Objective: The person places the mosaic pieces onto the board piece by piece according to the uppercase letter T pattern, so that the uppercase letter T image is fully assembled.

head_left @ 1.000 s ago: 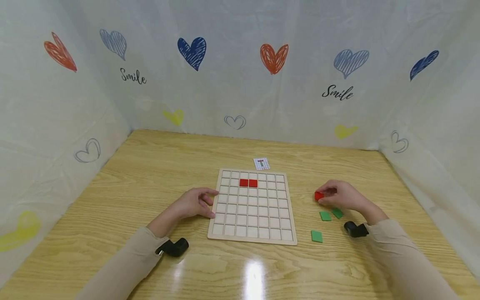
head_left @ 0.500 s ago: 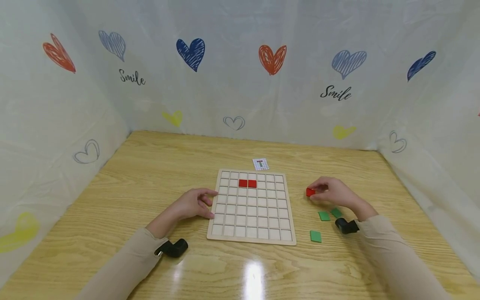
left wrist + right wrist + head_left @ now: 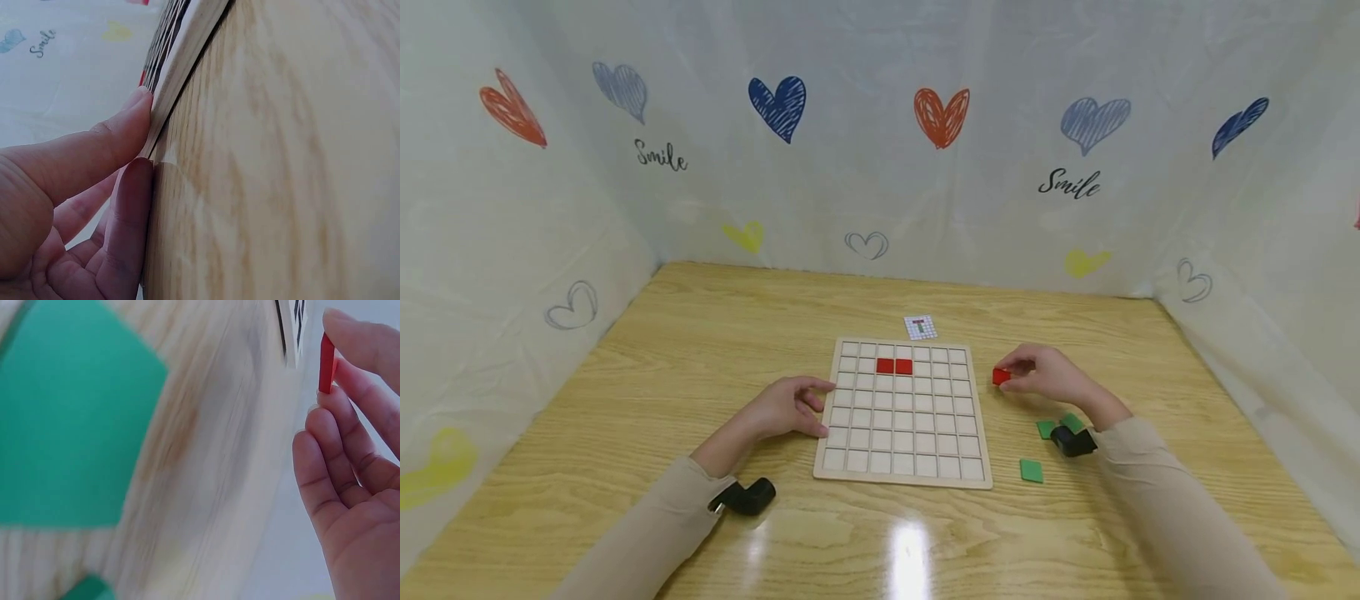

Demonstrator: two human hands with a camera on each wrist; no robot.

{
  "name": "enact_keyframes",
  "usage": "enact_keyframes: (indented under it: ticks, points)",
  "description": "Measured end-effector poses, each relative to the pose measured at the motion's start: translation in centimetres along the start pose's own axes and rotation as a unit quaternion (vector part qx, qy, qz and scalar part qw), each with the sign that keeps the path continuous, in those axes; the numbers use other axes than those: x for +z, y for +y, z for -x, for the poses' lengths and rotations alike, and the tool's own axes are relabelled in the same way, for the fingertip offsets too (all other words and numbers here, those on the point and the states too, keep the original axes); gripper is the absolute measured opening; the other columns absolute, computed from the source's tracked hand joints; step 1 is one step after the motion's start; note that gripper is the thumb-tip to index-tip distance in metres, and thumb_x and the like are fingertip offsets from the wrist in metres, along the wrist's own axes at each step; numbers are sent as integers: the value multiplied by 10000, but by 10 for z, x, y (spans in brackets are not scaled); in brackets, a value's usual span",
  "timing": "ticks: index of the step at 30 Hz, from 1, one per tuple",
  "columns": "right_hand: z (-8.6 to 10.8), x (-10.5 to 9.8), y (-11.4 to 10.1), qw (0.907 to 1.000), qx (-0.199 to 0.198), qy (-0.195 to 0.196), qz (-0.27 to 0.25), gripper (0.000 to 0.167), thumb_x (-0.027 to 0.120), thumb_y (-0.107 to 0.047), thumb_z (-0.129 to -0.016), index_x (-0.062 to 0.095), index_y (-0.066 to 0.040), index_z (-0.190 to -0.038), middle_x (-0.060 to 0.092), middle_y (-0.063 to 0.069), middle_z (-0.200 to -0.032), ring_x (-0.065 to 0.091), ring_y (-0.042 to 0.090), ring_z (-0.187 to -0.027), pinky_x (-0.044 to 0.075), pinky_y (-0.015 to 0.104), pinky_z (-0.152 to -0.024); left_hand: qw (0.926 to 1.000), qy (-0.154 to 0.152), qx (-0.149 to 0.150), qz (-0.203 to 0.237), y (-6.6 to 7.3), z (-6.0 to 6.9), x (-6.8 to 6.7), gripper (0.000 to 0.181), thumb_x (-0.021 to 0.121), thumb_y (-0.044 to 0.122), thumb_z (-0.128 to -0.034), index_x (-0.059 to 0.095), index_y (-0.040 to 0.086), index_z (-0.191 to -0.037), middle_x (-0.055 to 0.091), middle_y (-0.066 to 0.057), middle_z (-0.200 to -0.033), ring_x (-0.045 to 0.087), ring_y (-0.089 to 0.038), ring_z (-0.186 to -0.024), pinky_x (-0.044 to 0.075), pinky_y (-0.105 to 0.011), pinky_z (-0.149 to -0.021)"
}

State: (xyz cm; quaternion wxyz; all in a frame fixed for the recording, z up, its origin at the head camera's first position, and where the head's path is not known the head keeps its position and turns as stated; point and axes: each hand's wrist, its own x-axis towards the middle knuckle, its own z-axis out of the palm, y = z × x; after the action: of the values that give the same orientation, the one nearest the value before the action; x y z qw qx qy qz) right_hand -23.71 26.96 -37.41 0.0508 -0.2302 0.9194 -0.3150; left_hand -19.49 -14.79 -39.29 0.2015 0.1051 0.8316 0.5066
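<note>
A wooden grid board (image 3: 904, 483) lies on the table with two red tiles (image 3: 885, 366) side by side in its second row from the top. My left hand (image 3: 786, 407) rests at the board's left edge; in the left wrist view the thumb and fingertips of that hand (image 3: 94, 181) touch the board's side (image 3: 187, 59). To the right of the board, my right hand (image 3: 1048, 375) pinches a red tile (image 3: 1002, 377). The right wrist view has this tile (image 3: 326, 365) between the thumb and fingers of the hand (image 3: 356, 462).
Several green tiles lie right of the board, one nearer the front (image 3: 1032, 471) and others near the right wrist's black camera (image 3: 1073, 441). A small printed card (image 3: 921, 327) sits behind the board. A pale curtain with hearts (image 3: 865, 167) surrounds the table's back and sides.
My right hand has moved left toward the board with the red tile in its fingers. The left hand has stayed at the board's edge.
</note>
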Motion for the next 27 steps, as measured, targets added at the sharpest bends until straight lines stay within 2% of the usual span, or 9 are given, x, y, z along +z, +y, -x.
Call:
enact_keyframes:
  ticks: [5, 18, 27]
  points:
    - [-8, 4, -4, 10000, -34, -29, -77, 280, 771, -140, -774, 687, -16, -1010, 620, 20, -898, 529, 173, -792, 449, 287, -690, 10000, -18, 65, -19, 0, 1, 0, 657, 808, 19, -695, 521, -17, -1285, 549, -103, -914, 569, -165, -716, 484, -294, -668]
    - [-25, 12, -17, 9995, -303, -25, -129, 267, 780, -117, -758, 697, -13, -990, 624, 32, -889, 525, 173, -784, 439, 280, -693, 10000, 34, -26, 17, 0, 0, 0, 661, 811, 16, -688, 527, -7, -1284, 549, -99, -908, 568, -165, -712, 483, -291, -664]
    - [-35, 18, -26, 9987, -415, -156, -234, 273, 779, -121, -763, 695, -5, -995, 621, 54, -906, 530, 195, -801, 443, 290, -704, 9999, 56, -86, 26, 1, 0, 1, 659, 811, 10, -687, 529, -6, -1283, 549, -96, -908, 575, -161, -718, 486, -291, -664]
